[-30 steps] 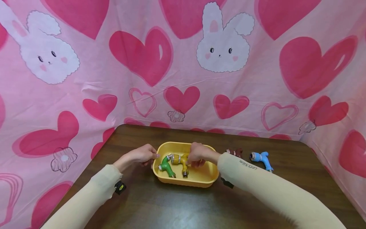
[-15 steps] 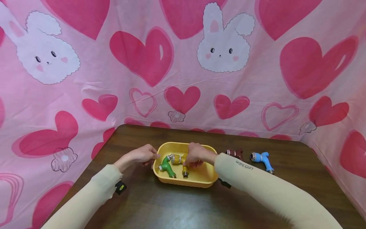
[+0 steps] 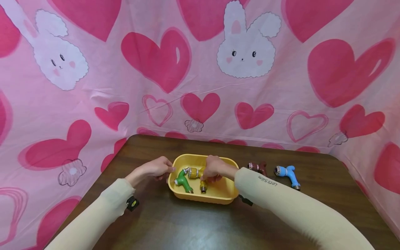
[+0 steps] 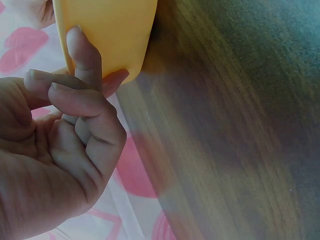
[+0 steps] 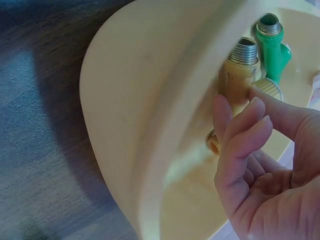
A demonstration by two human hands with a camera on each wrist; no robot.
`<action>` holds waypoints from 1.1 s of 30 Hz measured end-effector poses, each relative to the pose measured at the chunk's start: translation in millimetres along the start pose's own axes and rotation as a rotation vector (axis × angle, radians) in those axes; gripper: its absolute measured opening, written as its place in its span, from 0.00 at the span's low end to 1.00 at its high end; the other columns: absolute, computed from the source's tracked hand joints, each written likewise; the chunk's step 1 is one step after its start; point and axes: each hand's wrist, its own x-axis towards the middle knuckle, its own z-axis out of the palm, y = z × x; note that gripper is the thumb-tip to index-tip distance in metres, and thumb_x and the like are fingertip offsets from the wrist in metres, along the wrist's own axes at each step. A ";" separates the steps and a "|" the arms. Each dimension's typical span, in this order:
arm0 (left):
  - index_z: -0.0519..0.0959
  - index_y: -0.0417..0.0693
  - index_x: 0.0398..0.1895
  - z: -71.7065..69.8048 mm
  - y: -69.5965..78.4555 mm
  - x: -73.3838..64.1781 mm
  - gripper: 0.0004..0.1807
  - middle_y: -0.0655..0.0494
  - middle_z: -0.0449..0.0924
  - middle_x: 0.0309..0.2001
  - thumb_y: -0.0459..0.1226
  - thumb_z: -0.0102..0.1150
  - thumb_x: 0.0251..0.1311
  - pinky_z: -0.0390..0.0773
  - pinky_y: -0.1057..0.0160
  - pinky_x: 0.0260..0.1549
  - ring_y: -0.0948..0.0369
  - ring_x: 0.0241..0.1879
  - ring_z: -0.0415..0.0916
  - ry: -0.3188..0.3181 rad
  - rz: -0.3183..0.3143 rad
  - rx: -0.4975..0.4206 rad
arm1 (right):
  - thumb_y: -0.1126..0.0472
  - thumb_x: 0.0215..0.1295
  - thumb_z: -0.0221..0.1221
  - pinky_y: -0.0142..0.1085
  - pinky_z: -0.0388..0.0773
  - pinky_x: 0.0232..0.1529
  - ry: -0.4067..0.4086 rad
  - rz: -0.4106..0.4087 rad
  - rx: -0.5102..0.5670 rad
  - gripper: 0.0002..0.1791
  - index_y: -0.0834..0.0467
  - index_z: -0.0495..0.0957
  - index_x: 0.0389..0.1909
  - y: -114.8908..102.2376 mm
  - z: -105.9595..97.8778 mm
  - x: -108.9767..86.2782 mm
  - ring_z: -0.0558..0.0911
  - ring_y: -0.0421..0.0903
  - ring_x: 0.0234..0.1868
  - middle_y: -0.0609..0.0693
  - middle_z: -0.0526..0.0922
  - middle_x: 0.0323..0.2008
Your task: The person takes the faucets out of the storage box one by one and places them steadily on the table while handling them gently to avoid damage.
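A yellow plastic tub (image 3: 215, 198) sits on the table. My left hand (image 3: 157, 168) pinches its left rim between thumb and fingers; the left wrist view shows the fingertips against the tub wall (image 4: 115, 35). Inside the tub, my right hand (image 3: 215, 169) grips a yellow branched pipe fitting (image 3: 193, 173) with a ribbed collar and a threaded metal end (image 5: 244, 51). The palm and fingers hide part of that fitting in the head view. Beside it on the left lies a similar green pipe fitting (image 3: 183, 181), its collar close to the yellow one's.
To the right of the tub, a dark red pipe fitting (image 3: 257, 167) lies on the brown table (image 3: 175, 222), partly behind my right sleeve (image 3: 275, 194). Farther right is a blue one (image 3: 288, 175). A pink heart-and-rabbit cloth (image 3: 200, 76) hangs behind the table.
My right hand and sleeve have shifted slightly left, uncovering the blue fitting's metal end. The left hand keeps its place on the rim.
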 end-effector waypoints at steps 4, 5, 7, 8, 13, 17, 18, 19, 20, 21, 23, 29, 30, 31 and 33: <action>0.87 0.39 0.35 0.0 -0.2 -0.3 0.15 0.37 0.82 0.24 0.36 0.54 0.79 0.64 0.67 0.15 0.63 0.13 0.63 0.001 -0.002 -0.006 | 0.56 0.61 0.77 0.32 0.74 0.13 -0.001 -0.006 0.008 0.19 0.62 0.82 0.18 0.8 0.6 -2.3 0.75 0.42 0.12 0.50 0.78 0.12; 0.87 0.39 0.35 -0.3 -0.1 -0.2 0.15 0.36 0.82 0.24 0.36 0.54 0.79 0.64 0.67 0.15 0.63 0.13 0.63 0.001 -0.002 -0.008 | 0.56 0.61 0.77 0.32 0.74 0.13 -0.001 -0.007 0.011 0.19 0.62 0.82 0.18 1.2 0.6 -2.8 0.75 0.42 0.12 0.50 0.78 0.12; 0.87 0.39 0.36 -0.6 0.2 -0.4 0.15 0.35 0.82 0.24 0.36 0.54 0.79 0.64 0.67 0.15 0.63 0.13 0.63 -0.001 -0.002 -0.010 | 0.57 0.61 0.77 0.32 0.73 0.13 -0.002 -0.009 0.014 0.19 0.63 0.82 0.18 2.0 0.6 -3.6 0.74 0.42 0.12 0.50 0.77 0.12; 0.87 0.39 0.36 -0.5 0.4 -0.5 0.15 0.35 0.82 0.25 0.36 0.54 0.79 0.64 0.67 0.15 0.63 0.13 0.63 -0.001 -0.002 -0.012 | 0.57 0.61 0.77 0.32 0.73 0.13 -0.002 -0.010 0.013 0.19 0.63 0.82 0.18 2.4 0.5 -3.9 0.74 0.42 0.12 0.50 0.77 0.12; 0.87 0.38 0.36 -0.4 0.7 -1.2 0.15 0.37 0.82 0.24 0.36 0.54 0.79 0.64 0.67 0.15 0.63 0.13 0.63 -0.006 -0.006 -0.014 | 0.57 0.60 0.77 0.31 0.72 0.12 -0.002 -0.012 -0.007 0.21 0.61 0.81 0.15 4.7 0.0 -5.0 0.73 0.41 0.12 0.48 0.76 0.10; 0.86 0.38 0.36 -0.3 0.6 -1.0 0.15 0.40 0.82 0.22 0.36 0.54 0.79 0.63 0.67 0.14 0.63 0.13 0.63 -0.007 -0.005 -0.016 | 0.57 0.59 0.78 0.32 0.73 0.13 -0.005 -0.014 -0.016 0.21 0.61 0.81 0.14 6.9 -0.9 -5.1 0.73 0.41 0.11 0.48 0.77 0.10; 0.86 0.38 0.36 -0.2 0.6 -0.9 0.15 0.40 0.82 0.22 0.36 0.54 0.79 0.63 0.67 0.14 0.63 0.13 0.63 -0.007 -0.001 -0.017 | 0.57 0.58 0.78 0.32 0.73 0.13 -0.006 -0.012 -0.017 0.21 0.61 0.81 0.14 7.5 -1.2 -4.8 0.73 0.41 0.11 0.48 0.77 0.10; 0.86 0.38 0.36 -0.2 0.3 -0.6 0.15 0.40 0.82 0.22 0.36 0.54 0.79 0.64 0.67 0.14 0.63 0.12 0.63 -0.006 0.004 -0.016 | 0.58 0.58 0.78 0.32 0.73 0.13 -0.007 -0.009 -0.018 0.21 0.61 0.81 0.14 7.9 -1.4 -4.6 0.73 0.41 0.11 0.49 0.77 0.10; 0.86 0.38 0.36 0.0 0.1 -0.5 0.15 0.39 0.82 0.22 0.35 0.54 0.79 0.64 0.67 0.14 0.63 0.12 0.63 -0.006 0.006 -0.017 | 0.58 0.58 0.79 0.32 0.73 0.13 -0.009 -0.005 -0.017 0.21 0.61 0.81 0.14 8.3 -1.7 -4.5 0.73 0.41 0.12 0.49 0.77 0.10; 0.86 0.38 0.36 0.1 -0.2 -0.3 0.15 0.39 0.82 0.22 0.35 0.54 0.78 0.64 0.67 0.14 0.63 0.12 0.63 -0.005 0.009 -0.016 | 0.58 0.58 0.79 0.32 0.73 0.13 -0.012 -0.002 -0.020 0.20 0.61 0.81 0.15 8.5 -2.0 -4.4 0.73 0.41 0.12 0.49 0.77 0.10; 0.86 0.37 0.36 0.2 -0.5 0.1 0.15 0.39 0.82 0.22 0.35 0.54 0.79 0.64 0.68 0.14 0.63 0.12 0.63 -0.005 0.010 -0.014 | 0.58 0.58 0.79 0.31 0.73 0.13 -0.013 0.002 -0.027 0.20 0.61 0.81 0.15 8.9 -2.2 -4.5 0.73 0.41 0.12 0.49 0.77 0.10; 0.86 0.37 0.38 0.0 -0.2 -0.2 0.15 0.45 0.82 0.20 0.36 0.54 0.79 0.64 0.67 0.15 0.63 0.13 0.63 -0.008 0.004 -0.009 | 0.58 0.57 0.79 0.31 0.71 0.12 -0.006 0.016 -0.030 0.21 0.61 0.80 0.14 9.8 -1.4 -6.2 0.73 0.40 0.12 0.49 0.77 0.10; 0.86 0.37 0.38 -0.1 -0.3 -0.3 0.15 0.46 0.82 0.20 0.36 0.54 0.79 0.64 0.67 0.15 0.63 0.13 0.63 -0.009 0.004 -0.009 | 0.58 0.57 0.79 0.31 0.71 0.13 -0.009 0.026 -0.022 0.21 0.61 0.80 0.14 10.1 -1.2 -6.2 0.73 0.40 0.12 0.49 0.77 0.10; 0.86 0.37 0.38 -0.3 -0.4 -0.3 0.15 0.47 0.81 0.20 0.36 0.54 0.79 0.64 0.67 0.15 0.63 0.13 0.63 -0.009 0.003 -0.009 | 0.58 0.57 0.79 0.31 0.70 0.13 -0.014 0.036 -0.010 0.21 0.61 0.80 0.15 10.5 -1.0 -6.1 0.72 0.40 0.12 0.49 0.77 0.10; 0.86 0.37 0.37 -0.1 -0.7 -0.2 0.15 0.48 0.81 0.19 0.36 0.54 0.79 0.64 0.67 0.15 0.63 0.13 0.63 -0.007 0.003 -0.010 | 0.57 0.58 0.78 0.31 0.70 0.13 -0.027 0.055 0.007 0.21 0.61 0.79 0.16 11.0 -0.9 -6.0 0.72 0.40 0.12 0.49 0.77 0.11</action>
